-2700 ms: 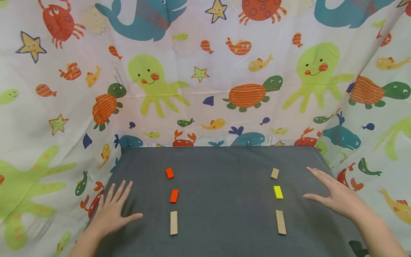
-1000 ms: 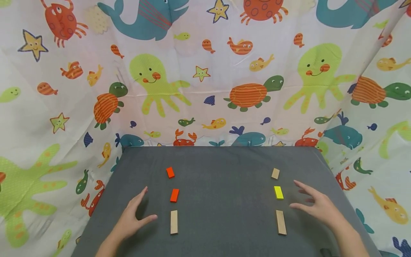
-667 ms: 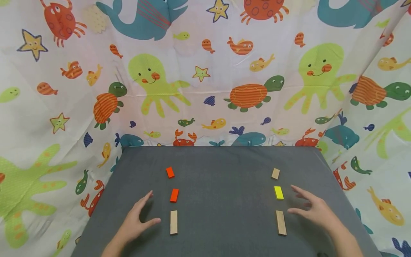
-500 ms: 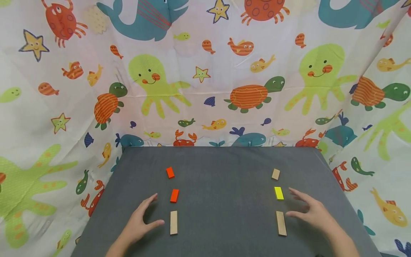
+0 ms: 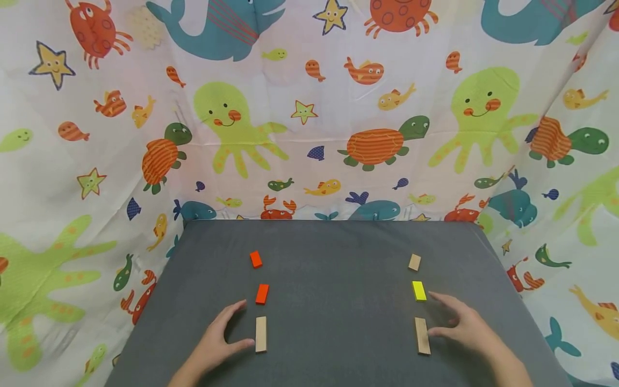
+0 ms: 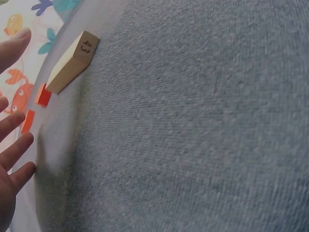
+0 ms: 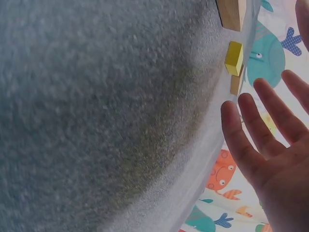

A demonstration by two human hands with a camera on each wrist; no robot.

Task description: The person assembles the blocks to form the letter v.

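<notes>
My left hand (image 5: 218, 339) hovers over the grey cloth with thumb and fingers spread, its thumb tip right by the long plain wooden block (image 5: 261, 334) on the left. In the left wrist view that block (image 6: 73, 63) bears the number 43 on its end. My right hand (image 5: 464, 325) is likewise spread beside the other long wooden block (image 5: 422, 336), thumb tip at its right edge in the head view. Its forefinger points toward a yellow block (image 5: 418, 291). Neither hand holds anything.
Beyond the left long block lie two red blocks, a nearer one (image 5: 262, 294) and a farther one (image 5: 256, 259). Behind the yellow block is a short wooden block (image 5: 414, 262). A curtain (image 5: 300, 156) printed with sea animals surrounds the grey table (image 5: 338, 279).
Both hands have moved inward from the table's sides toward the two long wooden blocks, and slightly nearer to me over the last second. The blocks have stayed in place.
</notes>
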